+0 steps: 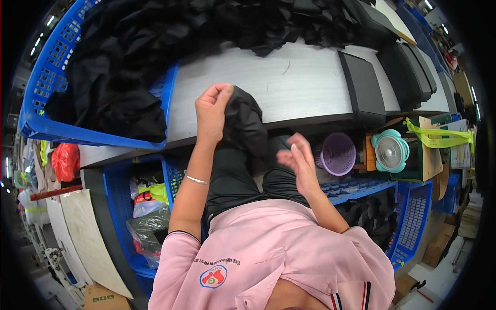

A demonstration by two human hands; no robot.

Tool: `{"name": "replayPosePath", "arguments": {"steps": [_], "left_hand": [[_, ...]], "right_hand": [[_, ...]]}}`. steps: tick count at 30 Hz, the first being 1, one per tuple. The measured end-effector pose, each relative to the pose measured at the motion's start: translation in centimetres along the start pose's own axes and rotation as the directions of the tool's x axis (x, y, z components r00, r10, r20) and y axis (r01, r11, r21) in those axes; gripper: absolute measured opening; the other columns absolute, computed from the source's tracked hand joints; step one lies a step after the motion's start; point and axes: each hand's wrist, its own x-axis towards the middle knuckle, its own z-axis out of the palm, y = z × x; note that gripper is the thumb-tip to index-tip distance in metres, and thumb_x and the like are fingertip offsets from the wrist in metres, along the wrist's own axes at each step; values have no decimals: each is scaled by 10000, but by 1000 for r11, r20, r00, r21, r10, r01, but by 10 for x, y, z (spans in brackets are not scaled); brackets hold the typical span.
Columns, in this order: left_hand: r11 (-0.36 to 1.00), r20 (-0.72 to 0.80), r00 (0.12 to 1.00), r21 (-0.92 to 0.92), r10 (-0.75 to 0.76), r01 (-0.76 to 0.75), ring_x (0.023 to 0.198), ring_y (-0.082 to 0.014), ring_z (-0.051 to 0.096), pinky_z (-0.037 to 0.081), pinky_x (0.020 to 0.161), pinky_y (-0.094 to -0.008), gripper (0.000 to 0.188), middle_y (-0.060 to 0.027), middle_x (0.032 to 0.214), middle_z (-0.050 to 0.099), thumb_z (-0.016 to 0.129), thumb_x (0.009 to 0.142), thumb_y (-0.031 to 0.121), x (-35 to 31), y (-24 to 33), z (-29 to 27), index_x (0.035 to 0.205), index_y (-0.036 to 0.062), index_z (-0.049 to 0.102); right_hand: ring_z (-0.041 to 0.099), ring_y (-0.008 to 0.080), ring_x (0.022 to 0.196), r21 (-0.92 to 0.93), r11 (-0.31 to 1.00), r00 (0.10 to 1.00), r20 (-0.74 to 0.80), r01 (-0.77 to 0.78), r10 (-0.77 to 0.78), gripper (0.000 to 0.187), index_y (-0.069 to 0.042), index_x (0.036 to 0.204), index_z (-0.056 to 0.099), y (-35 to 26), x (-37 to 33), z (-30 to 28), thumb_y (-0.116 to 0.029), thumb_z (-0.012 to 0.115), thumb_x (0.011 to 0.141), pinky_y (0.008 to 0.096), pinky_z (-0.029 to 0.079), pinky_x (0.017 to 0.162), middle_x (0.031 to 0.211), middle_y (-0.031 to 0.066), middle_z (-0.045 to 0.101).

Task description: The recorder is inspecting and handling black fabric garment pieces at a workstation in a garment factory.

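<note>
My left hand (213,111) is closed in a pinch on the top of a piece of black fabric (243,116), raised over the table's near edge. The cloth hangs down from the fingers toward my lap, its lower end hard to part from my dark trousers. My right hand (299,155) is off to the right of the cloth, above my thigh, with fingers apart and nothing in it. A large heap of black fabric (116,67) fills the blue plastic crate (93,135) at the left.
More black cloth (268,23) lies along the far side of the pale table (305,82). Black flat panels (361,85) rest at its right. Beside my right leg are a purple basket (338,154) and a teal fan (390,150). Blue crates (413,227) flank me below.
</note>
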Motion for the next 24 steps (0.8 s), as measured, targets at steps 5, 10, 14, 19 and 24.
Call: {"name": "replayPosePath", "arguments": {"steps": [5,10,14,19,24], "left_hand": [[991,151,988,130,23,-43,762,-23,542,452,687,-186,98,51,848,644,666,957,83,-37,-4,40,953,-9,700],[938,212,974,317,75,-141,750,-35,560,449,673,-192,66,18,835,675,706,915,58,-64,10,57,900,-4,720],[917,89,982,350,169,-190,758,-25,551,435,685,-173,44,29,824,662,714,908,31,-57,8,37,893,-9,726],[989,-18,999,143,37,-34,727,-65,590,479,682,-204,159,-8,810,671,652,972,149,-39,-5,6,945,-1,696],[832,314,831,-175,-459,526,886,-91,652,531,800,-248,271,-25,994,692,542,1036,275,-53,-14,0,1090,37,660]], "right_hand": [[486,345,1291,-592,584,776,117,555,-619,659,16,1453,366,-48,26,48,-185,673,905,411,388,1094,1490,235,373],[634,348,1109,-708,544,799,48,450,-599,468,-2,1260,597,-45,61,42,11,592,792,376,496,946,1259,214,611],[696,164,926,-84,989,989,95,119,-111,304,25,1153,678,-43,67,11,16,629,852,302,545,813,1047,103,734],[637,91,904,127,946,802,571,-297,175,252,15,1139,659,-71,31,23,-151,669,950,263,510,832,1008,32,706],[561,52,800,79,995,931,364,-53,21,237,-32,879,668,-89,57,23,-219,599,1008,228,472,744,851,-30,632]]}}
